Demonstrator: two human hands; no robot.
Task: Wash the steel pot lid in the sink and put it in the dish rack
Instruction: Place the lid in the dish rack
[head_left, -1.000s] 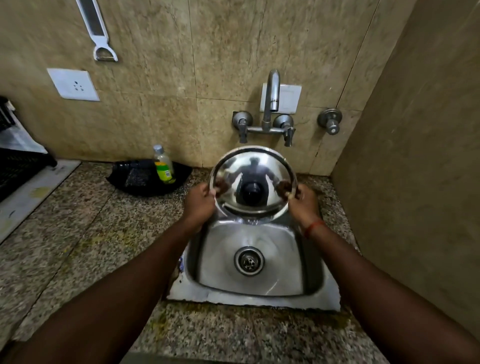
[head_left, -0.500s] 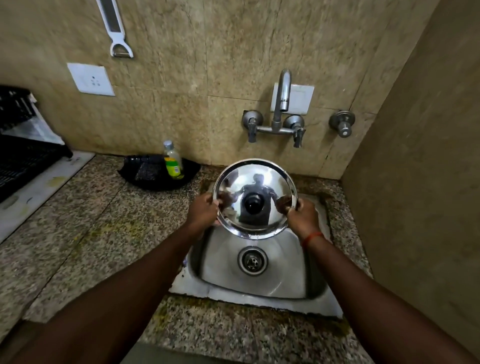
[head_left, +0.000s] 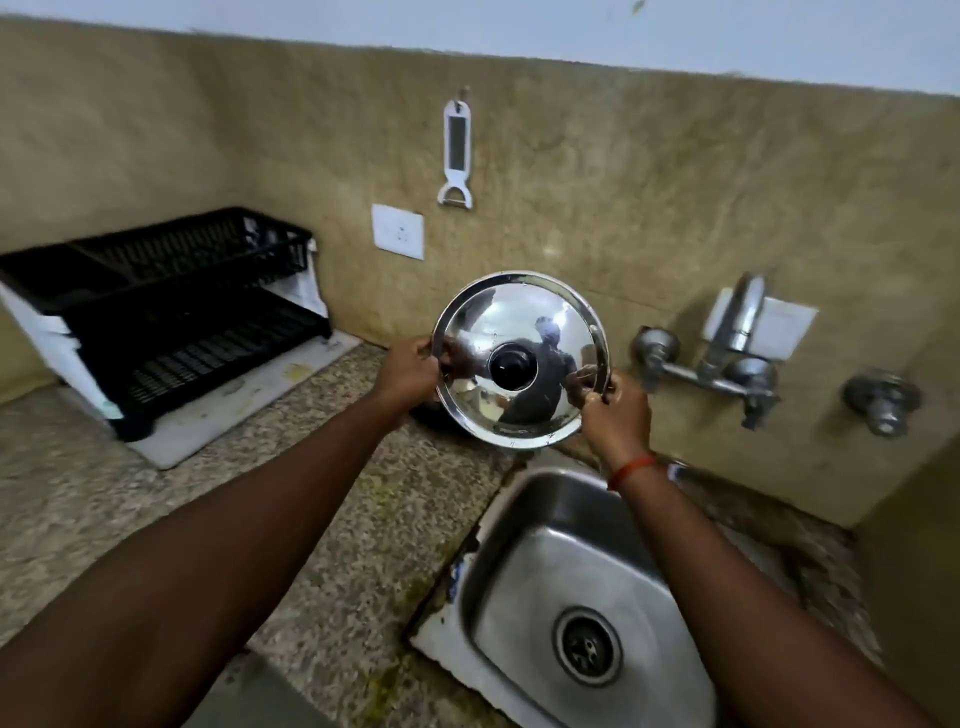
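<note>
The round steel pot lid (head_left: 524, 322) with a black knob faces me, held upright in the air above the granite counter, left of the steel sink (head_left: 524, 545). My left hand (head_left: 408, 371) pinches its left rim and my right hand (head_left: 615, 410) pinches its lower right rim. The black two-tier dish rack (head_left: 171, 306) stands at the far left on a white mat, apart from the lid.
A wall tap (head_left: 727, 338) with two valves sits right of the lid, and a separate valve (head_left: 880, 397) is further right. A white peeler (head_left: 457, 150) hangs on the wall above a white socket (head_left: 397, 231). A side wall closes the right.
The lid has moved with both hands up and left, from over the sink to above the counter. My view has swung left, bringing the dish rack fully into sight.
</note>
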